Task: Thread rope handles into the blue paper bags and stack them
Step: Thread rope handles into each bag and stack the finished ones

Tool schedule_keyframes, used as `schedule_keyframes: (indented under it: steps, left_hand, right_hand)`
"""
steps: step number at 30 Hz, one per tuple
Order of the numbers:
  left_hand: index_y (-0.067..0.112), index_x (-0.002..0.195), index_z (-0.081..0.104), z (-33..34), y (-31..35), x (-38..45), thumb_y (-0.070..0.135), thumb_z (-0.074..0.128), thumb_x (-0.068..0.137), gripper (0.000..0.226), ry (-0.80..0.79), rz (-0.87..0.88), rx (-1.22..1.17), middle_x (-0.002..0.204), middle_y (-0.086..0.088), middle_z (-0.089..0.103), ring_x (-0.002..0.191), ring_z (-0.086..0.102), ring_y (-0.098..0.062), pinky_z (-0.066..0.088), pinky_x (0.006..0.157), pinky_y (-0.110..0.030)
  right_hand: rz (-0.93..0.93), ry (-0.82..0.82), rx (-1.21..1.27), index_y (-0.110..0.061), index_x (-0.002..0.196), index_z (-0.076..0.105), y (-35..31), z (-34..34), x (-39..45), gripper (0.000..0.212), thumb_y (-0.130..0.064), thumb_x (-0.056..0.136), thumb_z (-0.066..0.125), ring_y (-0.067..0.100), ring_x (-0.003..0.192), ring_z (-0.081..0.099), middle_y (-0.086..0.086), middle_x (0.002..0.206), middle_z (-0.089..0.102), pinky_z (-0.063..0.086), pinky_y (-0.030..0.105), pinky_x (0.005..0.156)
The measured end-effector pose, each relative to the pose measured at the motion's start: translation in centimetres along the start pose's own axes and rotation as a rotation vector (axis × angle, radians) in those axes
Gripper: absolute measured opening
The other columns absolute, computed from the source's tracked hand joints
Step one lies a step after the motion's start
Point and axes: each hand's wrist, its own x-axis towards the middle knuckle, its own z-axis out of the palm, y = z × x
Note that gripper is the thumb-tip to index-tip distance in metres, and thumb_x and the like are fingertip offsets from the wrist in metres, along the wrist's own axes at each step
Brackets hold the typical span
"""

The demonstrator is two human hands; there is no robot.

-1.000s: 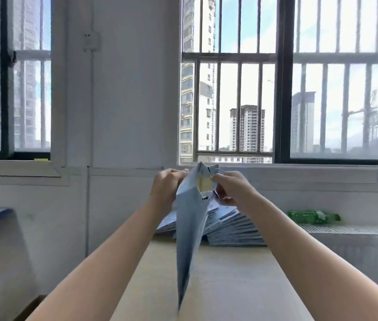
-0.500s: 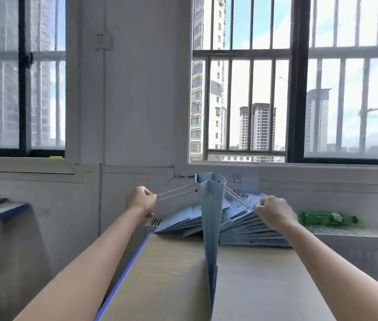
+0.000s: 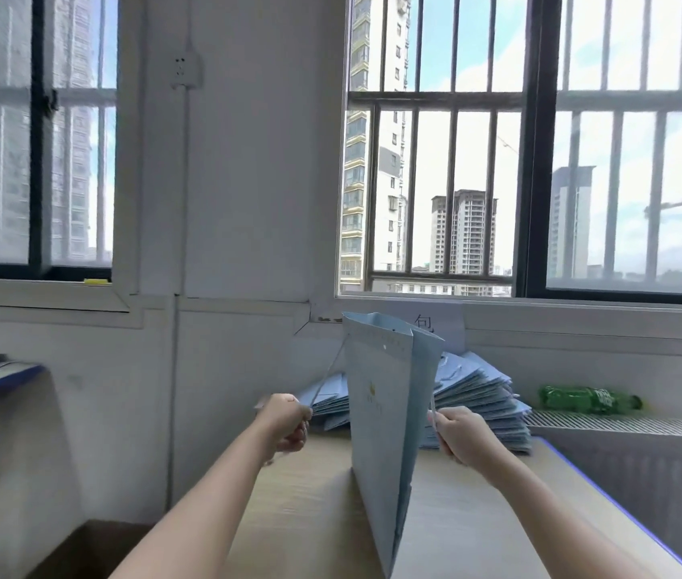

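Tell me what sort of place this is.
Probably a small bag-assembly workroom high in a city building: a pile of flat blue bags on a plain worktable, and barred windows facing tower blocks.

Upright blue bag (image 3: 381,411), rope ends in both fists.

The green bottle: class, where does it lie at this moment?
In the head view the green bottle lies on its side at the right, on the grille ledge under the barred window, just right of the stack of blue bags.
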Motion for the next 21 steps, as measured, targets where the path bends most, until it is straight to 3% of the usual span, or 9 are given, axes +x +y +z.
schedule_keyframes:
  steps: [5,11,15,21]
  left_hand:
    - [0.01,0.067,0.038,-0.9,0.0,0.7,-0.009,0.043,0.09,0.03,0.06,0.005,0.022,0.044,-0.002,0.034,0.029,0.024,-0.009,0.028,0.038,-0.01]
    - [0.009,0.065,0.036,-2.6,-0.7,1.5,-0.007,0.042,0.089,0.03,0.128,-0.022,0.105,0.053,-0.004,0.032,0.041,0.024,-0.01,0.024,0.038,-0.008]
    - [0.006,0.067,0.037,-3.4,-0.7,1.4,-0.01,0.038,0.088,0.026,0.163,-0.033,0.131,0.053,-0.005,0.035,0.042,0.024,-0.01,0.023,0.039,-0.007]
    - [0.008,0.07,0.039,-3.8,-0.7,0.9,-0.008,0.042,0.087,0.023,0.189,-0.033,0.149,0.055,-0.003,0.032,0.037,0.024,-0.008,0.022,0.044,-0.009]
  right_hand:
    - [-0.022,-0.007,0.005,-0.012,0.048,0.039,-0.5,-0.1,0.2,0.049,-0.018,0.098,0.04,0.004,0.029,0.033,-0.004,0.04,0.045,0.029,0.011,0.038]
    - [-0.048,-0.037,-0.03,-0.011,0.053,0.042,-1.3,-0.2,0.1,0.048,-0.023,0.1,0.037,0.006,0.03,0.036,-0.001,0.044,0.047,0.031,0.012,0.039]
    - [-0.05,0.013,-0.164,-0.013,0.056,0.041,-1.7,0.1,0.4,0.046,-0.03,0.099,0.037,0.017,0.049,0.042,0.003,0.058,0.051,0.039,0.029,0.057]
    - [-0.056,0.106,-0.339,-0.021,0.059,0.035,-1.9,0.5,0.0,0.044,-0.036,0.1,0.03,0.026,0.074,0.046,0.003,0.074,0.049,0.033,0.031,0.063]
